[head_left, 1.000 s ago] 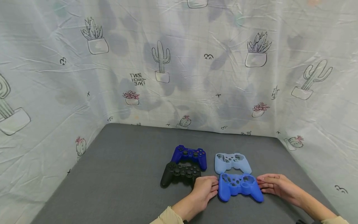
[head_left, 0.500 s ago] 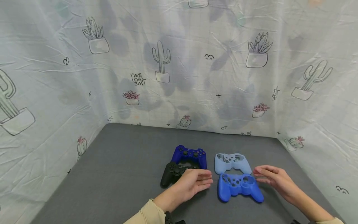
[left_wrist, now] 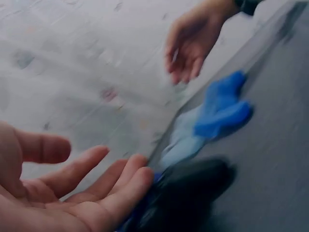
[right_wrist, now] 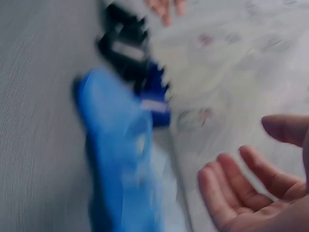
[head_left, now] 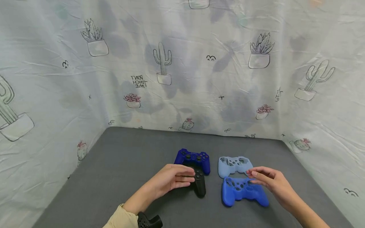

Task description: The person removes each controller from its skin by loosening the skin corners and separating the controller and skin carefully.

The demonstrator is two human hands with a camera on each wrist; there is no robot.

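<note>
My left hand (head_left: pixel 174 177) is held over the black game controller (head_left: pixel 200 185), its fingers loosely extended and nothing in them. It hides the controller's left half in the head view. Behind lies a dark blue game controller (head_left: pixel 206 161). My right hand (head_left: pixel 269 180) hovers at the right of two silicone controller covers, fingers relaxed and holding nothing. The bright blue cover (head_left: pixel 242 192) lies in front of the light blue cover (head_left: pixel 228 169); my right fingertips overlap the light one's right grip in the head view. In the left wrist view, the left fingers (left_wrist: pixel 130 188) stand beside the blurred black controller.
A grey table surface (head_left: pixel 114 177) stretches to both sides of the controllers. A pale curtain (head_left: pixel 194 69) printed with cacti surrounds it at the back and both sides. A dark strap with a small device (head_left: pixel 149 220) sits on my left wrist.
My left hand has moved left, away from the bright blue cover and over the black controller. My right hand has lifted off the bright blue cover's right side and shifted back and left.
</note>
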